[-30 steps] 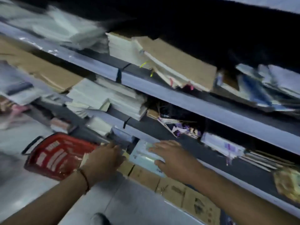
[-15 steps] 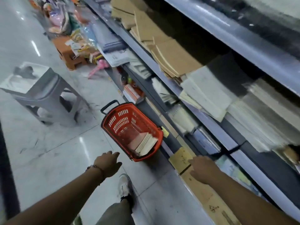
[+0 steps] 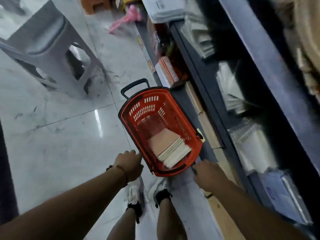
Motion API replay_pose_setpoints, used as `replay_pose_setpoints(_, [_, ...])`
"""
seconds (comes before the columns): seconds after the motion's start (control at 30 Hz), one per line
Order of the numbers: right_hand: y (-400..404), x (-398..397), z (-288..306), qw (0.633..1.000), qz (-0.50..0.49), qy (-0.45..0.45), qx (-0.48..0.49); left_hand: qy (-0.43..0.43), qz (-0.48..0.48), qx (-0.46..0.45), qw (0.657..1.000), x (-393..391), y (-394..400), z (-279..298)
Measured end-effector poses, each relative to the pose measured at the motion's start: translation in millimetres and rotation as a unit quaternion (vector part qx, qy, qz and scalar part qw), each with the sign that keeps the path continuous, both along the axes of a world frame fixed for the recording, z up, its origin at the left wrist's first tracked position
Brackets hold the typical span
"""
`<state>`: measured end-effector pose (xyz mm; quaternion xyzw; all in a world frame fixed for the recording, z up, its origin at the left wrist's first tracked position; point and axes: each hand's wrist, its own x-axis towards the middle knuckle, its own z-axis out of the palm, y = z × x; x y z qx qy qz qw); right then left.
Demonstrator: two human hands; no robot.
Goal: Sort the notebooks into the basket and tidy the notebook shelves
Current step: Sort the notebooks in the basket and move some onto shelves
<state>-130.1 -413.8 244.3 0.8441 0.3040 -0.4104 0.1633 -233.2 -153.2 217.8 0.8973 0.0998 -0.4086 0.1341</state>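
Head view: looks steeply down an aisle, shelves on the right, tiled floor (image 3: 57, 144) on the left; the right side is blurred.
Basket (image 3: 194, 146): red plastic with slotted walls and a black handle at its far end, standing on the floor just beside the shelf base.
Notebooks (image 3: 170, 149): a small stack lying in the near end of the basket, pinkish-brown cover on top, pale page edges showing toward the near right.
Left hand (image 3: 130, 164): at the basket's near left rim, back of the hand up, fingers bent toward the rim; whether it grips the rim or only touches it cannot be told. A bead bracelet sits on the wrist.
Right hand (image 3: 207, 174): just beside the basket's near right corner, over the pale shelf base, fingers curled under and hidden; cannot tell whether it holds anything.
Shelves (image 3: 270, 80): dark boards with pale front edges running away up the right side, carrying stacks of white and plastic-wrapped paper goods; a blue-covered pack lies on the lowest board near the right forearm.
Cardboard (image 3: 207, 122): brown strips along the bottom shelf edge, next to the basket.
Stool (image 3: 46, 42): grey plastic, standing on the floor at upper left, well apart from the basket.
Feet (image 3: 136, 193): two pale shoes on the floor below the basket, between the forearms.
Pink item (image 3: 124, 19): on the floor at the far end, blurred.
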Motion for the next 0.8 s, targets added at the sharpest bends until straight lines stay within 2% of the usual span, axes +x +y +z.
replay_pose_setpoints(0.17, [32,54,-117,0.991,-0.120,0.046,0.038,-0.011,0.008,-0.026,1.000,46,-15,-97])
replay_pose_setpoints(0.33, [55,101,-220,0.967,-0.240,0.052,0.066,0.000,-0.004,-0.047,0.999,79,-42,-199])
replay_pose_setpoints(0.47, [68,125,-291,0.966,-0.255,0.021,0.045,-0.019,-0.012,-0.064,0.998,102,-78,-259])
replay_pose_setpoints(0.63, [81,127,-330,0.965,-0.251,-0.075,-0.012,0.034,0.151,-0.133,0.979,108,-126,-293])
replay_pose_setpoints(0.73, [87,122,-331,0.968,-0.210,-0.137,-0.006,-0.002,0.243,-0.147,0.959,101,-137,-300])
replay_pose_setpoints(0.8, [95,119,-327,0.973,-0.181,-0.144,0.026,-0.025,0.293,-0.150,0.944,98,-137,-301])
